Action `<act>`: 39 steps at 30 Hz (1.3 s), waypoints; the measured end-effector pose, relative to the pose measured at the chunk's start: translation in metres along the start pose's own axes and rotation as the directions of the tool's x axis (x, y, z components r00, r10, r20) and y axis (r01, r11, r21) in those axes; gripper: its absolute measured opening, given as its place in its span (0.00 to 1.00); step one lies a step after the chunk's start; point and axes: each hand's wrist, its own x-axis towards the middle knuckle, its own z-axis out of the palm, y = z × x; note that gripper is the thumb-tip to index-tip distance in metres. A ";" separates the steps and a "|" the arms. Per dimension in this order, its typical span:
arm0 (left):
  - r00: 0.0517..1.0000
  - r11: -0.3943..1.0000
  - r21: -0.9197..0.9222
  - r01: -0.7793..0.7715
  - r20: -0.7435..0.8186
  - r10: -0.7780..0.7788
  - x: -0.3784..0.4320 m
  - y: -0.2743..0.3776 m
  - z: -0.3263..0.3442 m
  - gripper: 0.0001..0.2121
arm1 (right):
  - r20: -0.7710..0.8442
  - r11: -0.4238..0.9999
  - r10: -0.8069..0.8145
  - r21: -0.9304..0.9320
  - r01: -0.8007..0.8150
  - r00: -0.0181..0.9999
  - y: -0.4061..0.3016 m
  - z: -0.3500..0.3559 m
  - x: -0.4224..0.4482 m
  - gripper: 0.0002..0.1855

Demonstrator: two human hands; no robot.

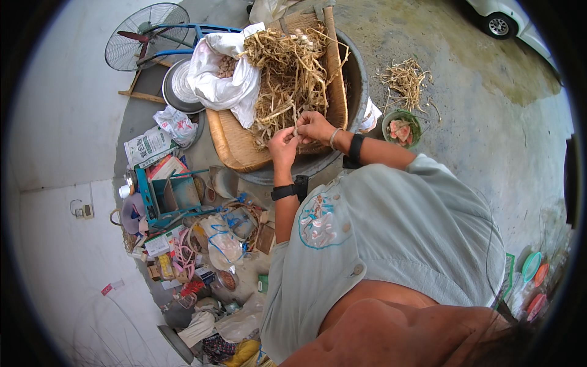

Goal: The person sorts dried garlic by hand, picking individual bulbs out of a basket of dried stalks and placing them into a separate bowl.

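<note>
My left hand (281, 146) and my right hand (316, 127) meet at the near edge of a heap of dried garlic stalks (293, 87). Between their fingertips is a small pale garlic bulb (296, 131) on a dry stalk, largely covered by the fingers. The heap lies in a shallow woven basket (222, 144), which rests across a big round grey tub (361, 98). Several whitish bulbs (303, 39) show at the far end of the heap. To the left, a white woven sack (208, 87) stands open with garlic (226, 67) inside.
A pedestal fan (146, 36) and a metal lid (182, 85) are at upper left. Clutter with a teal metal frame (151, 197) lines the left wall. Right of the tub are loose stalks (406, 82) and a bucket with watermelon rinds (401, 130). A white vehicle (518, 23) stands beyond.
</note>
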 end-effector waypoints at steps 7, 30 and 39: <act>0.993 0.982 0.171 -0.076 -0.076 0.090 -0.006 0.005 0.015 0.10 | -0.041 0.996 -0.032 -0.080 0.029 0.999 0.009 -0.003 0.007 0.01; 0.901 0.682 -0.677 0.279 -0.061 -0.429 -0.011 0.005 0.020 0.08 | -0.137 0.995 -0.042 -0.098 0.029 0.990 0.008 -0.001 0.007 0.03; 0.868 0.587 -0.744 0.321 -0.016 -0.496 -0.012 0.002 0.015 0.08 | -0.124 0.984 -0.079 -0.166 0.057 0.989 0.008 -0.003 0.006 0.04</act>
